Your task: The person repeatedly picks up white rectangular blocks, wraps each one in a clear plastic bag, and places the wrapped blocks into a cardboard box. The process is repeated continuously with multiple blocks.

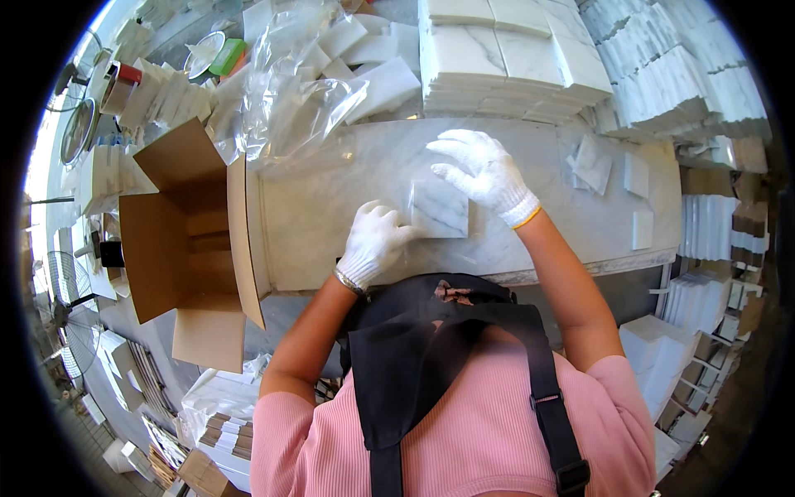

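A square white marble tile (439,209) with grey veins lies flat on the pale stone worktop in front of me. My left hand (374,242), in a white knit glove, rests at the tile's left side. Its fingers are loosely bent, and the thumb reaches apart from them to the tile's lower left edge. My right hand (483,170), gloved the same way, hovers over the tile's upper right corner with fingers and thumb spread and nothing between them.
An open cardboard box (195,248) stands left of the worktop (331,174). Clear plastic bags (281,91) lie beyond it. Stacked marble tiles (513,58) rise at the far side. Loose tile pieces (592,161) sit on the right. A caged fan (66,290) stands far left.
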`<state>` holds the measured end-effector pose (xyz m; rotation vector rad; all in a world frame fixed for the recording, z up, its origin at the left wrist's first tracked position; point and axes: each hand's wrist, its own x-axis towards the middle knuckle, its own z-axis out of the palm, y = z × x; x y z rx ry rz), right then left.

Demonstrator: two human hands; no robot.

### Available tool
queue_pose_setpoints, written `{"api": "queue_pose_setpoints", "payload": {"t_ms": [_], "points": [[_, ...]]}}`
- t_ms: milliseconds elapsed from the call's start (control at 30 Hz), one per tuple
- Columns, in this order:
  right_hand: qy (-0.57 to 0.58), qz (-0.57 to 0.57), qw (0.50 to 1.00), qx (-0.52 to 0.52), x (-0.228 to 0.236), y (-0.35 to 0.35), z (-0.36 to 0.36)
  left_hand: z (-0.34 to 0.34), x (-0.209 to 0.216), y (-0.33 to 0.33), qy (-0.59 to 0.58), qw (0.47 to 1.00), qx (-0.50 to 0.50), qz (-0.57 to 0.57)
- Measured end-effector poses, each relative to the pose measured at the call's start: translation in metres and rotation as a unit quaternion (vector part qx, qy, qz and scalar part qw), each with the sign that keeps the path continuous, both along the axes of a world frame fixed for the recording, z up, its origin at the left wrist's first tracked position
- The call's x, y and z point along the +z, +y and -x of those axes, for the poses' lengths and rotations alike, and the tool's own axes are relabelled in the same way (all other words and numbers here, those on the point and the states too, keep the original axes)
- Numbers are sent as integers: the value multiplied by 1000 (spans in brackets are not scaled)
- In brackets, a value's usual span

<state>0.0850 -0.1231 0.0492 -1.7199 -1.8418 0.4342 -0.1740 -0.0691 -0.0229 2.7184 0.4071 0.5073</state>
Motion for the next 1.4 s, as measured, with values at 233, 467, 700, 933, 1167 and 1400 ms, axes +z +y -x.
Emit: {"api": "queue_pose_setpoints", "payload": {"t_ms": [233, 467, 700, 933, 1167, 1400], "points": [[-206, 11, 976, 68, -86, -38, 52, 25, 32, -13, 80, 983, 108, 122], [-182, 48, 969, 158, -69, -55, 67, -38, 78, 0, -106, 982, 132, 84], [303, 211, 908, 196, -48, -71, 69, -57, 0, 3, -1, 999, -10, 52], [303, 323, 896, 19, -29, -113, 40, -20, -19, -10, 71, 997, -9, 33], [196, 145, 967, -75, 108, -25, -70, -17, 4, -8, 60, 998, -12, 26], [49, -22, 995, -89, 137, 174, -189, -27, 21, 3, 36, 999, -20, 35]]}}
